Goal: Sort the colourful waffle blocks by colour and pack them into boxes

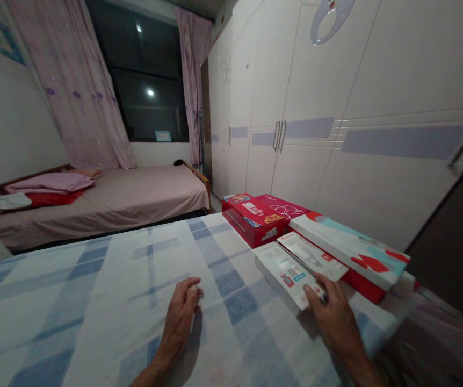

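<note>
My right hand (336, 312) grips the near end of a flat white box (283, 269) with its thumb and fingers. The box has a QR code and small red and blue prints on top. My left hand (181, 309) rests on the checked cloth to the left of the box, fingers loosely bent and holding nothing. Beside the white box lies another white package (312, 252) with a pale picture and red print, close to my right fingertips. Part of the gripped box's near end is hidden by my right hand.
A red box (255, 236) sits behind the white boxes. A long white, red and teal box (352, 258) lies along the right. Blue-and-white checked cloth (143, 312) covers the surface. A bed (146, 188) and a white wardrobe (316, 97) stand beyond.
</note>
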The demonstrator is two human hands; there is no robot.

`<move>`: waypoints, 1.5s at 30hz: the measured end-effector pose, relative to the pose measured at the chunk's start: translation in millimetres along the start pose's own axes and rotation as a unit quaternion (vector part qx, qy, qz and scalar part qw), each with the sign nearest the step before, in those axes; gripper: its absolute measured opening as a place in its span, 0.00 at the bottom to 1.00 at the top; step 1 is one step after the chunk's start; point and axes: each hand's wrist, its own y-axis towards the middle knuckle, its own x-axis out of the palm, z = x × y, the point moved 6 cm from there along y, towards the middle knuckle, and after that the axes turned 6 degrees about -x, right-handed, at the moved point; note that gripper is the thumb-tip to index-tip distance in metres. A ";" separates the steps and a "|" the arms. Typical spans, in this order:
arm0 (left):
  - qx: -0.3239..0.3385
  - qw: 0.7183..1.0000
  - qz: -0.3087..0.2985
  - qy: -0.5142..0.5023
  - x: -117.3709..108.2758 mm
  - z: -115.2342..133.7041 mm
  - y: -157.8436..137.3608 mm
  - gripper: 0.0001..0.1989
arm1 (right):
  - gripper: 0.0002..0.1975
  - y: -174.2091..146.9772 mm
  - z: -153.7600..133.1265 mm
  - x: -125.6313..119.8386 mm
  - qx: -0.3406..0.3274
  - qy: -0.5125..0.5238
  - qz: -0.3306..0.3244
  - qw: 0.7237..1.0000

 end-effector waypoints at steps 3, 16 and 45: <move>-0.001 1.000 -0.002 0.002 -0.1 -1.3 0.0 0.20 | 0.32 -14.3 -4.4 15.2 -0.015 -0.019 -0.031 0.999; 0.034 0.999 -0.018 0.009 4.0 -3.6 1.9 0.18 | 0.23 -26.5 -54.3 32.3 -0.072 -0.130 -0.100 0.984; -0.082 0.992 -0.001 0.099 -25.1 1.0 12.9 0.10 | 0.32 -38.0 -191.3 129.0 -0.134 0.231 -0.316 0.910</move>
